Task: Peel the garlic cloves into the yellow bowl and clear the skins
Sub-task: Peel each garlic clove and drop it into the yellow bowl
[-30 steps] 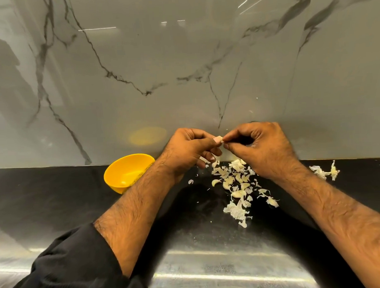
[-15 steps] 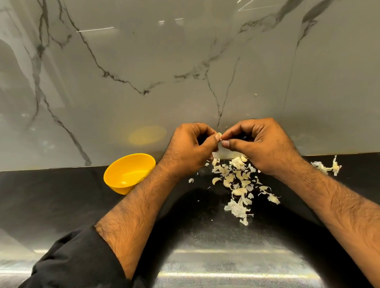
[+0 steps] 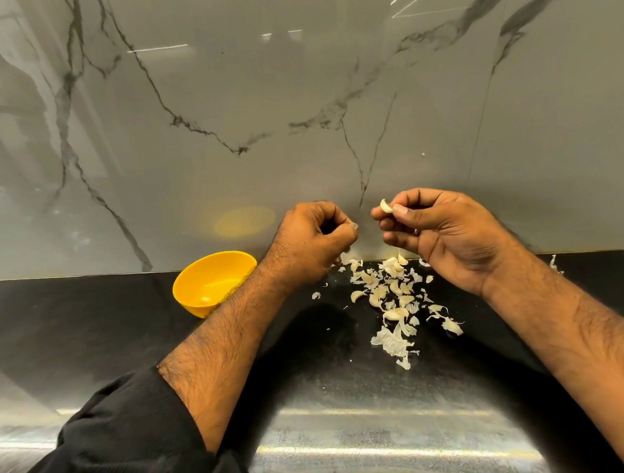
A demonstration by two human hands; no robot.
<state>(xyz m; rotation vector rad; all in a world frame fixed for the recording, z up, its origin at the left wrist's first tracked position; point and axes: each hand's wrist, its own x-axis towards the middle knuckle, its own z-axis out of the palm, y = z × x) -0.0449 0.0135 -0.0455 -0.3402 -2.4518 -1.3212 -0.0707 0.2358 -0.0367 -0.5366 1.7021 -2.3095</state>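
My right hand (image 3: 441, 231) is raised above the counter and pinches a pale garlic clove (image 3: 385, 207) between thumb and forefinger. My left hand (image 3: 312, 243) hangs a short gap to its left with curled fingers; whether it holds a scrap of skin I cannot tell. Below both hands lies a scatter of garlic cloves and papery skins (image 3: 390, 297) on the black counter. The yellow bowl (image 3: 213, 280) stands to the left by the wall, partly behind my left forearm, with a little pale matter inside.
A grey marble wall (image 3: 299, 113) rises right behind the counter. More garlic skin (image 3: 553, 263) lies at the right by the wall. The glossy black counter (image 3: 77, 333) runs left and toward me. A black sleeve (image 3: 126, 437) covers my left upper forearm.
My hands met at the clove before; now they have drawn apart. The right hand keeps the clove and has turned palm-up. The left hand has moved left.
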